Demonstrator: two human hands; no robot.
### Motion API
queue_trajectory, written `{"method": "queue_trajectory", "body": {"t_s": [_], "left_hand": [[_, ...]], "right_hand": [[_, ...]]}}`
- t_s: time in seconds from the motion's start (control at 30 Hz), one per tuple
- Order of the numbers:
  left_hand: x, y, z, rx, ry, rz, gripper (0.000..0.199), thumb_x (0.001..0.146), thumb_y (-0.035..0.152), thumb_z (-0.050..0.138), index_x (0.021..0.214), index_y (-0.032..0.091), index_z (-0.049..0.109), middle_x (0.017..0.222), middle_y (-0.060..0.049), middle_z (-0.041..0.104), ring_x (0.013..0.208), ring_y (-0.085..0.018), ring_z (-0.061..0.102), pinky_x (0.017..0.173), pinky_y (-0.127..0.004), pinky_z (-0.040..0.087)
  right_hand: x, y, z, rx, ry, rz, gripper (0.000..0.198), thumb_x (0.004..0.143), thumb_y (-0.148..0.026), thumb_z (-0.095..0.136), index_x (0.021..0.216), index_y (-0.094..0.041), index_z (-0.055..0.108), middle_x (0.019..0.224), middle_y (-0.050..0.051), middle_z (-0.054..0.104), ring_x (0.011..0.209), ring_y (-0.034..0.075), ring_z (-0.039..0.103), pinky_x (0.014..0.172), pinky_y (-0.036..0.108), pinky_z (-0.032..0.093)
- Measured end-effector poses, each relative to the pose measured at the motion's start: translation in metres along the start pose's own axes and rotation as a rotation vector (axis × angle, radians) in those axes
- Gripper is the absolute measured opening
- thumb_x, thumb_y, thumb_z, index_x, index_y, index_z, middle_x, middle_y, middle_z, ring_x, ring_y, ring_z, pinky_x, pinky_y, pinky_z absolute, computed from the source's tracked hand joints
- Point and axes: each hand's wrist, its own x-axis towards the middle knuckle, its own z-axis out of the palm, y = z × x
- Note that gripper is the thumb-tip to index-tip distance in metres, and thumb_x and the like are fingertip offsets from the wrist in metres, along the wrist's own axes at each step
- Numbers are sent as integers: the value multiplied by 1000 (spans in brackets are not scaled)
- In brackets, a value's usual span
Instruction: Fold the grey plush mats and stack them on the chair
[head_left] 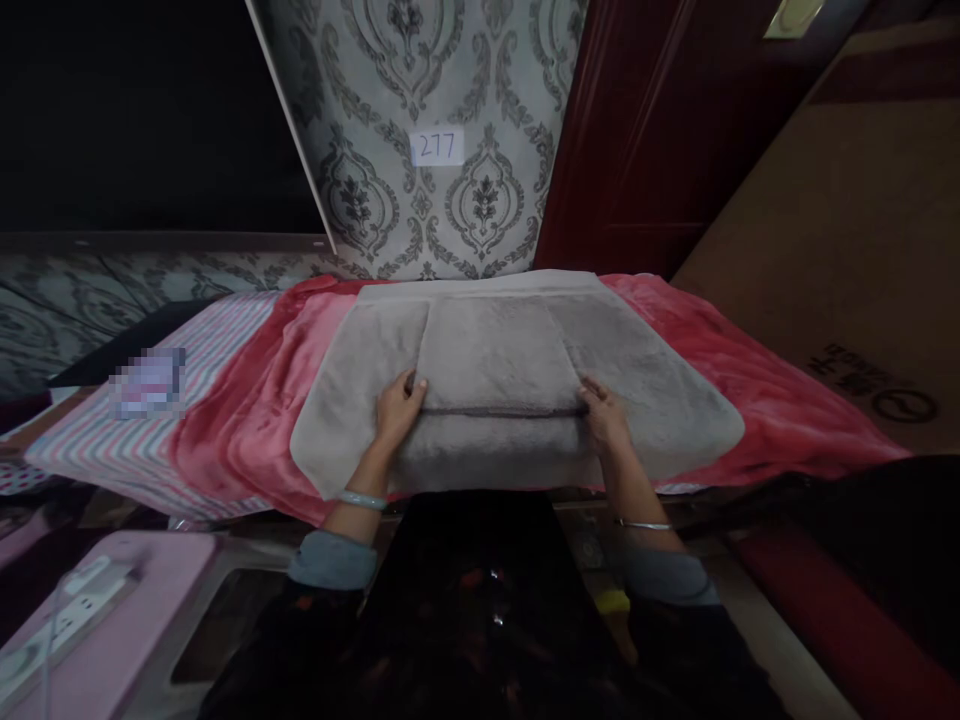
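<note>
A large grey plush fabric piece lies spread over a red blanket. On its middle sits a rectangular grey plush panel with a dark lower edge. My left hand pinches the panel's lower left corner between thumb and fingers. At the lower right corner, the fingers of my right hand are closed on the same edge. Below that edge, the larger grey piece hangs toward me over the front of the surface. Some fingertips are hidden by the hands and cloth.
The red blanket shows on both sides, with a striped cloth at left. A pink stool holds a white power strip at lower left. A large cardboard box leans at right; a dark screen stands at upper left.
</note>
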Motion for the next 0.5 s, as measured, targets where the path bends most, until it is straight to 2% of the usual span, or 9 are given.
{"method": "queue_trajectory", "body": {"t_s": [0.1,0.17,0.3,0.37,0.5], "left_hand": [[1,8,1,6,-11,-70,51,91,34,54,137,13,60,113,-13,74,105,-27,68,92,-38,51],[0,11,2,1,12,-90,50,90,31,56,138,15,59,118,-13,73,109,-27,68,96,-39,50],[-5,9,3,-54,49,-71,52,90,26,55,141,16,55,115,-10,74,109,-26,68,98,-41,50],[-7,7,3,-77,44,-57,52,90,25,54,141,17,55,113,-9,74,108,-26,69,98,-41,50],[-8,3,4,-85,47,-28,51,90,25,53,140,17,55,117,-10,73,108,-26,69,98,-41,51]], "right_hand": [[0,-8,1,74,-16,140,65,70,-43,66,128,-15,61,114,11,69,101,23,65,79,35,58],[-2,-14,4,65,-37,166,60,70,-37,65,127,-18,62,120,10,67,97,21,65,69,31,59],[-8,-20,6,-10,-50,108,59,69,-28,64,127,-19,62,125,8,63,91,18,63,58,26,60],[-12,-20,4,-43,-50,76,61,70,-29,64,129,-16,61,125,8,63,87,17,62,55,24,59],[-15,-17,-2,-32,-85,52,64,70,-30,65,132,-17,59,139,9,55,86,16,62,52,22,59]]}}
